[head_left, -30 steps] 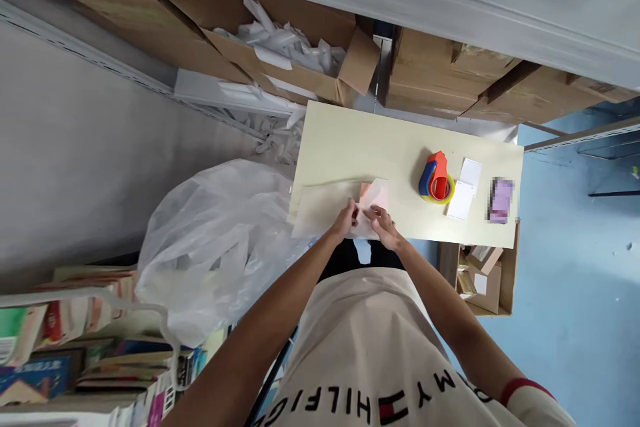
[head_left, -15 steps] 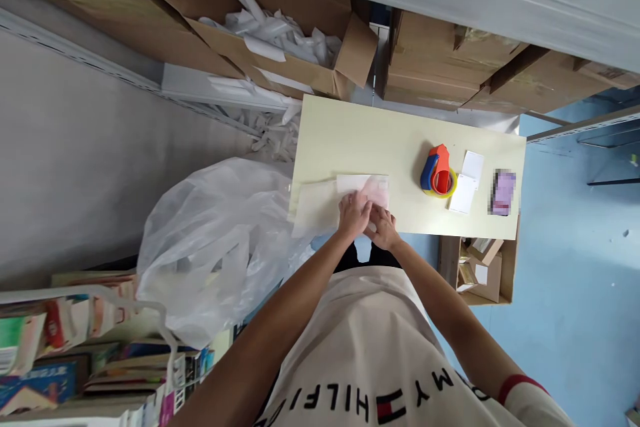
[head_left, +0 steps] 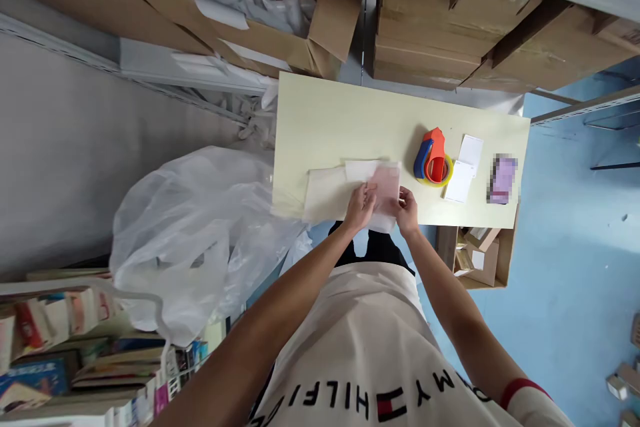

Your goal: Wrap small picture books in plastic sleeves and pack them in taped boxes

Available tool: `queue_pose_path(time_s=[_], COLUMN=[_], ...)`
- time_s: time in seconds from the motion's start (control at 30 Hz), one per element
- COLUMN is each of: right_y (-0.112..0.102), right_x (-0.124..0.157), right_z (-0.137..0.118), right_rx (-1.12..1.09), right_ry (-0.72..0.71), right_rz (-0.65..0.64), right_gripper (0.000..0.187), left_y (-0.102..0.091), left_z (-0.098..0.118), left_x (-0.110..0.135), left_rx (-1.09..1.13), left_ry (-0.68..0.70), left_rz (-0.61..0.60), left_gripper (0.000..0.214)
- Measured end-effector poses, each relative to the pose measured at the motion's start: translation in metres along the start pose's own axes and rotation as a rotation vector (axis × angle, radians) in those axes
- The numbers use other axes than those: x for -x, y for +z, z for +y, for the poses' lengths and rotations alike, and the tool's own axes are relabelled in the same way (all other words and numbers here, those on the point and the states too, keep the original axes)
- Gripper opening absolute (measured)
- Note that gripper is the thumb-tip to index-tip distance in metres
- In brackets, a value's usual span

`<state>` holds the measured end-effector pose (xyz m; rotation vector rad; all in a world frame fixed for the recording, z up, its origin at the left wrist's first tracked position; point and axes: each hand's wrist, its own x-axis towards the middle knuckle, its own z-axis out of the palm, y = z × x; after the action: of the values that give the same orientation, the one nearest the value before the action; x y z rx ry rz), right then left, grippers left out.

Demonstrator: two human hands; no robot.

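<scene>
A flat pink rectangular item (head_left: 387,187) lies at the near edge of the pale table, on thin white wrapping sheet (head_left: 326,193) that stretches out to the left. Whether the pink item is a book or a box I cannot tell. My left hand (head_left: 361,207) is closed at its left edge, fingers curled and thumb on top. At the right edge my right hand (head_left: 407,211) pinches the item and the wrapping. Part of the sheet hangs over the table edge between my hands.
Right of my hands stands a red and blue tape dispenser (head_left: 434,157) with white cards (head_left: 459,180) and a blurred purple object (head_left: 502,179). A clear plastic bag (head_left: 190,233) bulges at left. Cardboard boxes (head_left: 425,47) line the back; an open carton (head_left: 509,260) sits below the table's right end.
My hands were close together over the pink item; now they are apart at its two sides. The item shows more fully and sits slightly farther right on the table.
</scene>
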<state>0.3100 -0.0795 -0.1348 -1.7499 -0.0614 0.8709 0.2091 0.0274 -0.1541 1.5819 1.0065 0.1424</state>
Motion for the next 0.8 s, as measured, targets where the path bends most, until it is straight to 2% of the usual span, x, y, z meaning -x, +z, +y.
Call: queue_pose_path(time_s=[0.07, 0.13, 0.23, 0.33, 0.43, 0.5, 0.63, 0.73, 0.8], right_y=[-0.012, -0.016, -0.002, 0.024, 0.051, 0.065, 0.075, 0.063, 0.05], right_x=[0.003, 0.006, 0.009, 0.008, 0.006, 0.005, 0.006, 0.009, 0.011], right_z=[-0.013, -0.025, -0.035, -0.032, -0.02, -0.012, 0.0, 0.005, 0.009], right_rx=[0.016, 0.061, 0.144, 0.232, 0.355, 0.458, 0.615, 0.644, 0.656], right_ry=[-0.049, -0.099, -0.123, -0.15, -0.211, -0.224, -0.213, -0.271, -0.291], right_rz=[0.011, -0.014, -0.098, -0.147, -0.128, -0.112, -0.121, -0.095, -0.026], right_gripper=[0.04, 0.039, 0.04, 0.04, 0.042, 0.043, 0.045, 0.044, 0.046], left_y=[0.013, 0.022, 0.021, 0.001, -0.025, -0.04, -0.055, -0.059, -0.06], left_z=[0.008, 0.015, 0.019, 0.011, -0.001, -0.007, -0.01, -0.012, -0.015], left_x=[-0.004, -0.009, -0.014, -0.015, -0.017, -0.02, -0.026, -0.021, -0.011], left_rx=[0.045, 0.035, 0.009, 0.153, 0.4, 0.453, 0.261, 0.044, -0.037], left_ry=[0.021, 0.064, 0.062, -0.019, -0.158, -0.195, -0.093, -0.013, 0.008], left_rz=[-0.064, -0.088, -0.061, -0.06, -0.018, 0.002, 0.024, 0.124, 0.13], left_gripper=[0.039, 0.032, 0.024, 0.032, 0.047, 0.053, 0.049, 0.044, 0.046])
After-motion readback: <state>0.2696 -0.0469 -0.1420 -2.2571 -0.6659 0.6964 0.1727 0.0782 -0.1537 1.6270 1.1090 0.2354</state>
